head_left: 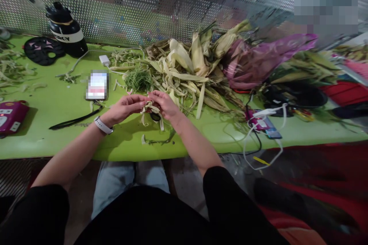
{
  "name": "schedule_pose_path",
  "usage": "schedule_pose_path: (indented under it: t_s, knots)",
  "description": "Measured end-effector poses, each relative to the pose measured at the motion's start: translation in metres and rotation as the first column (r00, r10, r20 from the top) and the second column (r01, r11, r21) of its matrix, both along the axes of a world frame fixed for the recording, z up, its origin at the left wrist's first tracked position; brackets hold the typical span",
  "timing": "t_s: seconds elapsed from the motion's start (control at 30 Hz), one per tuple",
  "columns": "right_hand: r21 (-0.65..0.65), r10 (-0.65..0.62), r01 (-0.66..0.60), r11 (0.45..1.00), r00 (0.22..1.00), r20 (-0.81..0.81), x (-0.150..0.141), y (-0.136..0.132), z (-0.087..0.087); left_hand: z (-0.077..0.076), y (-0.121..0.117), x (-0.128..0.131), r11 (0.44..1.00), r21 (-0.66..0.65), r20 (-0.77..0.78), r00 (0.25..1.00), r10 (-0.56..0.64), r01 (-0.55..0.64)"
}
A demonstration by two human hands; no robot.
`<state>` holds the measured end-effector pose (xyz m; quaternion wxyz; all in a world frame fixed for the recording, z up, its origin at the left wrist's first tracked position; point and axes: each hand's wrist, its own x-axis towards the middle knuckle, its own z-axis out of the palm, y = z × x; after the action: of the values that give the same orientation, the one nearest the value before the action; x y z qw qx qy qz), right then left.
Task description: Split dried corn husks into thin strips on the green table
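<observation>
Over the green table (184, 149), my left hand (128, 106) and my right hand (164, 104) meet with fingertips pinched together. Between them is a small bunch of pale corn husk strips (150, 108), whose loose ends hang down. Both hands are closed on it; the fingers cover part of it. Below the husk strips a dark ring, perhaps a scissors handle (155, 116), shows partly. Just beyond my hands lies a clump of thin green strands (139, 79). A large pile of dried corn husks (184, 69) spreads behind and to the right.
A phone (97, 86) with a black strap lies left of my hands. Farther left stand a black bottle (66, 30) and a purple power strip (13, 116). A pink plastic bag (250, 65) rests on the husks. White cables (247, 149) droop over the right front edge.
</observation>
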<state>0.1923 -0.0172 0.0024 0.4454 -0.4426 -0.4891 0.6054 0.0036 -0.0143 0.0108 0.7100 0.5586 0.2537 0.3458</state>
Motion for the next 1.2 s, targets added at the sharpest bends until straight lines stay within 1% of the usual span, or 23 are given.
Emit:
schedule_pose_path:
  t_s: [0.07,0.1,0.33,0.4,0.53,0.6,0.67,0.73,0.83,0.9,0.97,1.03,1.1,1.2]
  knots:
    - [-0.060,0.015,-0.021,0.998,0.996,-0.084,-0.001,-0.002,0.002,-0.001,-0.001,-0.001,0.999,-0.017,-0.040,0.999,-0.032,0.032]
    - [-0.069,0.019,-0.026,0.997,0.994,-0.105,-0.001,-0.002,0.002,-0.001,-0.001,-0.001,0.998,-0.025,-0.048,0.998,-0.050,0.049]
    - [0.061,-0.080,0.086,0.994,0.993,-0.083,-0.005,0.002,-0.003,0.000,-0.005,0.000,0.990,-0.011,-0.010,0.990,-0.141,0.141]
    - [0.086,-0.109,0.115,0.990,0.992,-0.067,-0.003,0.004,-0.003,0.000,-0.004,0.000,0.994,0.000,0.022,0.994,-0.109,0.109]
    - [0.179,-0.197,0.185,0.966,0.979,0.052,0.003,0.003,0.000,-0.003,0.002,0.000,0.999,0.015,0.120,0.992,0.039,-0.041]
    - [0.231,-0.197,0.160,0.960,0.970,0.144,0.005,0.000,0.003,-0.004,0.006,0.001,0.994,0.022,0.148,0.983,0.105,-0.109]
    - [0.270,-0.161,0.100,0.958,0.963,0.216,0.005,-0.005,0.004,-0.005,0.008,0.001,0.988,0.030,0.154,0.977,0.146,-0.152]
    - [0.336,-0.154,0.060,0.940,0.953,0.260,0.002,-0.008,0.005,-0.005,0.008,0.002,0.987,0.039,0.139,0.979,0.152,-0.159]
    - [0.484,-0.234,0.052,0.873,0.916,0.325,-0.001,-0.012,0.005,-0.005,0.006,0.002,0.985,0.053,0.114,0.981,0.158,-0.165]
    - [0.550,-0.292,0.046,0.834,0.883,0.368,-0.002,-0.013,0.006,-0.005,0.006,0.001,0.987,0.059,0.089,0.986,0.144,-0.150]
    - [0.570,-0.317,0.042,0.821,0.864,0.392,-0.003,-0.013,0.006,-0.006,0.005,0.000,0.994,0.043,0.054,0.994,0.098,-0.101]
    - [0.570,-0.322,0.046,0.820,0.861,0.393,-0.003,-0.014,0.007,-0.006,0.006,0.000,0.998,0.023,0.024,0.998,0.064,-0.064]
    - [0.573,-0.324,0.053,0.818,0.865,0.384,-0.003,-0.014,0.007,-0.006,0.006,-0.001,0.998,0.016,0.005,0.998,0.063,-0.063]
    - [0.579,-0.330,0.078,0.812,0.879,0.344,-0.003,-0.014,0.006,-0.005,0.006,-0.001,0.995,0.024,-0.002,0.995,0.095,-0.095]
